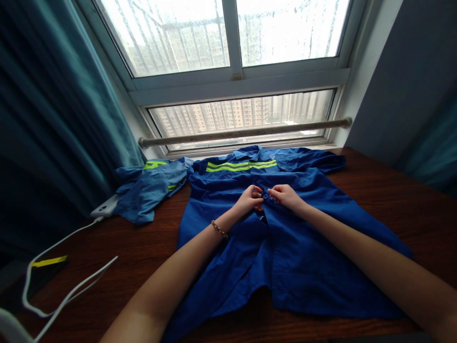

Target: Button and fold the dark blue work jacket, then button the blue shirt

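Note:
A blue work shirt (221, 214) with yellow-green and grey reflective stripes lies spread on the wooden table, its collar toward the window. My left hand (249, 199), with a braided bracelet on the wrist, pinches the front edge of the shirt from the left. From the right, my right hand (284, 196) pinches the cloth of the same front edge. A dark blue button (265, 195) shows between the fingertips of both hands. Below them the front hangs partly apart. Whether the button sits in its hole cannot be made out.
The shirt's left-hand sleeve (143, 190) stretches over a white power strip (105, 207), whose white cable (67, 240) runs along the table (143, 257). A yellow strip (50, 261) lies at left. Behind are a window, a horizontal rail (246, 133) and a blue curtain (67, 95).

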### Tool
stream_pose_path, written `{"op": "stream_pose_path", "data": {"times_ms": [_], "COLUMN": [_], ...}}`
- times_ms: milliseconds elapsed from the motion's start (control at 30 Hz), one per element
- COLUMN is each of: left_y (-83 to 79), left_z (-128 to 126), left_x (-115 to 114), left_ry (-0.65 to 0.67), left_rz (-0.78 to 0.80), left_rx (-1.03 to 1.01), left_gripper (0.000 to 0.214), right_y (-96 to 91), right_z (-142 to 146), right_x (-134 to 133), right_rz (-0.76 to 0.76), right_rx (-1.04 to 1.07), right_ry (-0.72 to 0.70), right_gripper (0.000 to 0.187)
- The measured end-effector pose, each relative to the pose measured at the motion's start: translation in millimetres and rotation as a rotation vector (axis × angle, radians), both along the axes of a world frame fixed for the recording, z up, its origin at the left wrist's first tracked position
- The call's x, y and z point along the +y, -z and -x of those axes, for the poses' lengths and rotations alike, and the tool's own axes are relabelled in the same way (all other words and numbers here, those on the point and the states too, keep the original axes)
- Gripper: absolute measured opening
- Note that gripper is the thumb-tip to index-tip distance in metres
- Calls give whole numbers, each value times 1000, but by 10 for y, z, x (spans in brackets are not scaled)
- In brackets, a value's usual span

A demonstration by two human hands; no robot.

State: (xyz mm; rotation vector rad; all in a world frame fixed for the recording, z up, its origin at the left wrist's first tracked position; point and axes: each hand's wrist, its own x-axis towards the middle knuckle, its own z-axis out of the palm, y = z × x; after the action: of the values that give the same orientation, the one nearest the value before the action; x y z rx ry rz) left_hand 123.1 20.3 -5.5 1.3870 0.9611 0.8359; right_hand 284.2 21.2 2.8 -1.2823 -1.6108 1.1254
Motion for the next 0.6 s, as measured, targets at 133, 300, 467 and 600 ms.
{"op": "stream_pose_path", "data": {"times_ms": [133, 300, 467, 600], "left_y": [-414, -873, -566, -244], "left_z": [68, 170, 159, 156], "left_x": [-200, -901, -1329, -1278], "left_ry": [-13, 53, 220, 207], "left_rz": [-167, -768, -752, -723], "left_rx": [406, 1116, 1373, 1361], "left_gripper": [21, 12, 21, 9], "right_y": [-479, -613, -259, -201], "right_z": [-54, -84, -166, -281], "right_x": [-389, -1357, -1798, -1751], "right_rz": [-29, -223, -234, -183], "right_rx": [-269, -798, -932, -722], "right_ry": [-209, -490, -453, -420], "right_gripper": [23, 27, 48, 16]}}
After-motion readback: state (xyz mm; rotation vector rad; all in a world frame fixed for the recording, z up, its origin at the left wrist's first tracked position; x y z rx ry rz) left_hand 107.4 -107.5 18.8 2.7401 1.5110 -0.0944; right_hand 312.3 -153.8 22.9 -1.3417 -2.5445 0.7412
